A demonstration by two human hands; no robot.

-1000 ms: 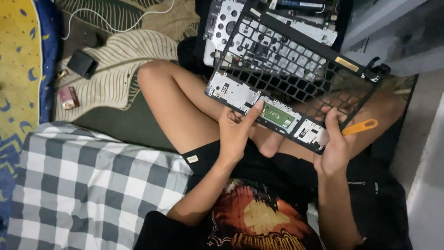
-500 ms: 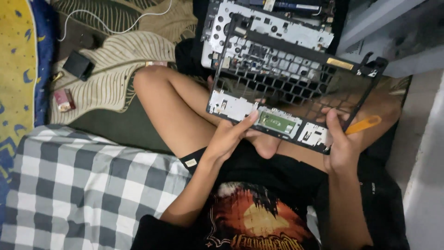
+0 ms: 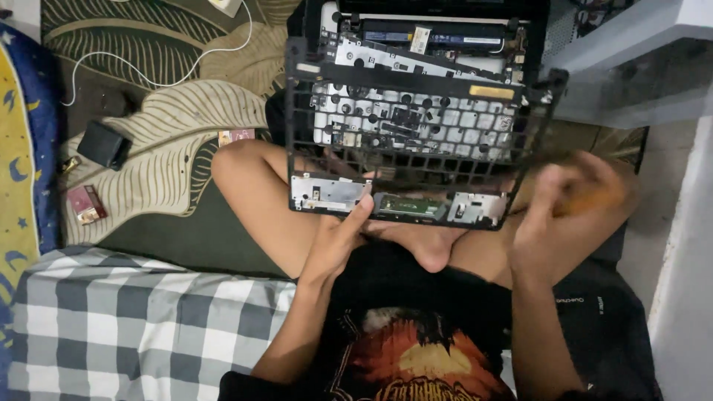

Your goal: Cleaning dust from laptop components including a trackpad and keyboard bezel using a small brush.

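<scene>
Black plastic laptop frame (image 3: 416, 134) rested tilted over the person's crossed legs, the left hand (image 3: 338, 241) pinching its near edge, the blurred right hand (image 3: 568, 215) seemingly closed on an orange tool (image 3: 594, 199); steady support and gentle prying along the edge seemed wise.

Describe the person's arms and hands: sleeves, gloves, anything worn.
Both arms are bare along their visible length, no sleeves over the forearms. The left hand wears no glove, ring or watch that shows. The right hand is motion-blurred; no glove or band can be made out on it.
</scene>
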